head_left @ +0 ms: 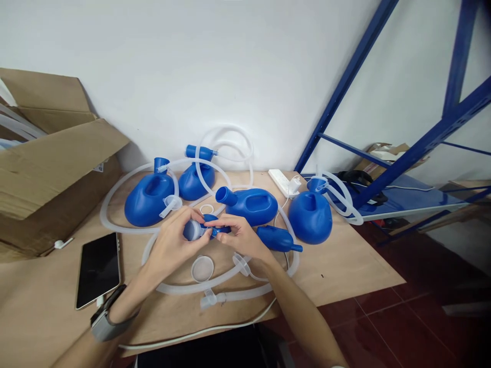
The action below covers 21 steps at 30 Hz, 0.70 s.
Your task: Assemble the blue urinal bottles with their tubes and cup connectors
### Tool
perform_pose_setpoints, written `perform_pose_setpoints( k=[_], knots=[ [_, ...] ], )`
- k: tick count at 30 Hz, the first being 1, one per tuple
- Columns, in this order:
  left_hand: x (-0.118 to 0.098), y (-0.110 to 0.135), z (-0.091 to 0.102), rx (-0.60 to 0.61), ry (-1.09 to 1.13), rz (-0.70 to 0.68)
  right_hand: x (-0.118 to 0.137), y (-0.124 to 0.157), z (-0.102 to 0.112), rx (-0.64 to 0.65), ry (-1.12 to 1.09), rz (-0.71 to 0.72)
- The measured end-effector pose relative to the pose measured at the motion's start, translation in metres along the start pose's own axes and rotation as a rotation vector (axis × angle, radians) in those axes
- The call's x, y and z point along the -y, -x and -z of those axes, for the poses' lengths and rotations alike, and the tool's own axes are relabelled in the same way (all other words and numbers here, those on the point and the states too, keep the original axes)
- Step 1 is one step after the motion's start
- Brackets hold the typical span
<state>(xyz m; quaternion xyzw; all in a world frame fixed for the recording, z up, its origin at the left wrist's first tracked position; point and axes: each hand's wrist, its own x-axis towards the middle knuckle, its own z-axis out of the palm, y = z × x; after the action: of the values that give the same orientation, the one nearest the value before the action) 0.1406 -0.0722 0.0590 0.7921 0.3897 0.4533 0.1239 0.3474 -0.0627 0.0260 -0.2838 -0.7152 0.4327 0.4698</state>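
My left hand (174,241) and my right hand (238,236) meet over the middle of a wooden table (345,266), both closed on one small blue funnel-shaped connector (199,230). The left fingers wrap its wide grey-mouthed end; the right fingers pinch its narrow end. Just below the hands lie a round translucent cap (202,268) and a loop of clear tubing (230,286). A small white ring (206,209) rests just beyond the hands. A watch sits on my left wrist.
Several blue plastic bottles (148,200) (251,204) (310,215) with clear hoses lie behind the hands, plus a loose blue connector (278,238). A phone (98,268) lies left, an open cardboard box (49,174) far left, a white power strip (282,181) behind, blue shelving (402,153) right.
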Motion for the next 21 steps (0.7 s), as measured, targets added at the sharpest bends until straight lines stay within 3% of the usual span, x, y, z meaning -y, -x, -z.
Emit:
perform_pose_setpoints(
  k=[4, 8, 11, 15, 18, 21],
  knots=[
    [-0.002, -0.002, 0.002, 0.032, 0.016, 0.037, -0.001, -0.001, -0.005, -0.041, 0.033, -0.005],
    [0.002, -0.003, 0.003, -0.047, 0.048, 0.176, 0.002, -0.001, -0.004, -0.063, 0.121, 0.040],
    [0.015, -0.006, 0.008, -0.176, 0.217, 0.419, 0.003, 0.000, 0.005, -0.078, 0.229, 0.090],
    [0.039, -0.014, 0.016, -0.374, 0.716, 0.830, -0.009, 0.000, 0.016, -0.143, 0.245, -0.019],
    [0.049, -0.012, 0.018, -0.311, 0.859, 0.988, -0.021, -0.001, 0.013, -0.006, 0.147, -0.100],
    [0.052, -0.003, 0.016, -0.161, 0.881, 0.940, -0.028, -0.003, 0.003, 0.021, 0.115, -0.140]
  ],
)
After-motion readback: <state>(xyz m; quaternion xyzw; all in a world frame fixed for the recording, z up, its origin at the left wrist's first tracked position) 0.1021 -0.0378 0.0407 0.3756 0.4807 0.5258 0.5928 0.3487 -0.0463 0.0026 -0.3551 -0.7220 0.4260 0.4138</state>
